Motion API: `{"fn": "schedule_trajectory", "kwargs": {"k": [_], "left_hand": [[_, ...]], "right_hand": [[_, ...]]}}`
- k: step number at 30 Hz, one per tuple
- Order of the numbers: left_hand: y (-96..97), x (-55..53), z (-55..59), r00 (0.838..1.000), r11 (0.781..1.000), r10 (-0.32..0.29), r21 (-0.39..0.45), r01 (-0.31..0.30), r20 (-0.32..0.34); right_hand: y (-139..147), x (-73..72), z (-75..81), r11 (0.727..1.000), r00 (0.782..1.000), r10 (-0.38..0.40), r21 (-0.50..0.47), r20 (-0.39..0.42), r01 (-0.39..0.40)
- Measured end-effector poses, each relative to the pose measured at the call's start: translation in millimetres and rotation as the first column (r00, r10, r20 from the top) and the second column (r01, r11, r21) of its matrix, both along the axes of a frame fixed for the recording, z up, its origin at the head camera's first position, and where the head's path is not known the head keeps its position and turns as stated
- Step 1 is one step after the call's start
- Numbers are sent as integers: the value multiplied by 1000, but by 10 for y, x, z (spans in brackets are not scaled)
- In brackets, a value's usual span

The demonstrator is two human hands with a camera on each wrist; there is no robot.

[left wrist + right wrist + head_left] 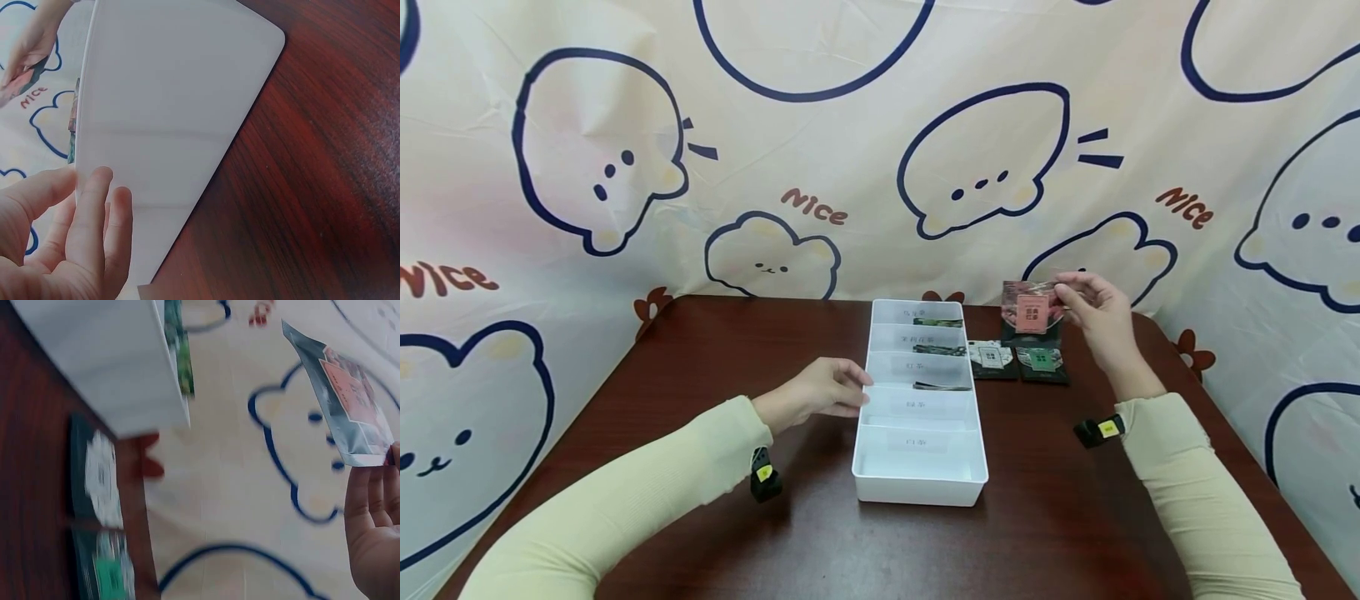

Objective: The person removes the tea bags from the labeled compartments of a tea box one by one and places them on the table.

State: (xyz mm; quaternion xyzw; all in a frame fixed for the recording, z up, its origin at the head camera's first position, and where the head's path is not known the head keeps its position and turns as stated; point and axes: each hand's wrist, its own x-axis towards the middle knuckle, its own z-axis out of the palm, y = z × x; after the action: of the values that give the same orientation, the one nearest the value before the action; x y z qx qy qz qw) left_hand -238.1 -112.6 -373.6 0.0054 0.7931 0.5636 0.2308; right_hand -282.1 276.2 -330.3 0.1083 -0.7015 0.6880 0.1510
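My right hand (1099, 321) pinches a foil tea packet (1032, 312) with a pink label by its edge. In the right wrist view the packet (350, 403) is raised and tilted in the fingers. A long white divided box (917, 492) stands lengthwise on the table. Relaxed fingers of my left hand (822, 387) touch its left rim and outer wall, also seen in the left wrist view. Packets show in the three far compartments; the two near ones hold none. Each compartment bears a small printed label.
Right of the box, a tea packet with a white label (992, 358) and one with a green label (1042, 363) lie side by side. The dark wooden table (715, 350) ends at a patterned cloth (865, 167) behind and at the sides.
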Motion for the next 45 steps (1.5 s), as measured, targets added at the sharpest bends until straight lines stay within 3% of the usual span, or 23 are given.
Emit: {"fn": "schedule_trajectory", "kwargs": {"k": [8,13,18,30,38,45], "left_hand": [[-10,1,-3,1000,1000,4,-1,-4,-1],[-13,5,-24,1000,1000,12,4,-12,-1],[-20,4,-36,1000,1000,17,19,-17,2],[-8,13,-30,1000,1000,9,23,-10,6],[-3,4,-44,1000,1000,-13,28,14,-8],[-6,2,-34,1000,1000,-7,16,7,-10]], "right_hand": [[545,-154,-105,992,982,-124,35,139,121],[865,-231,-260,971,943,-217,158,252,181],[1108,-295,-422,924,899,-314,318,306,214],[1355,-402,-713,808,831,-387,581,399,98],[1356,-424,-829,750,825,-409,659,391,59],[1330,-427,-877,730,809,-435,680,395,61]]}}
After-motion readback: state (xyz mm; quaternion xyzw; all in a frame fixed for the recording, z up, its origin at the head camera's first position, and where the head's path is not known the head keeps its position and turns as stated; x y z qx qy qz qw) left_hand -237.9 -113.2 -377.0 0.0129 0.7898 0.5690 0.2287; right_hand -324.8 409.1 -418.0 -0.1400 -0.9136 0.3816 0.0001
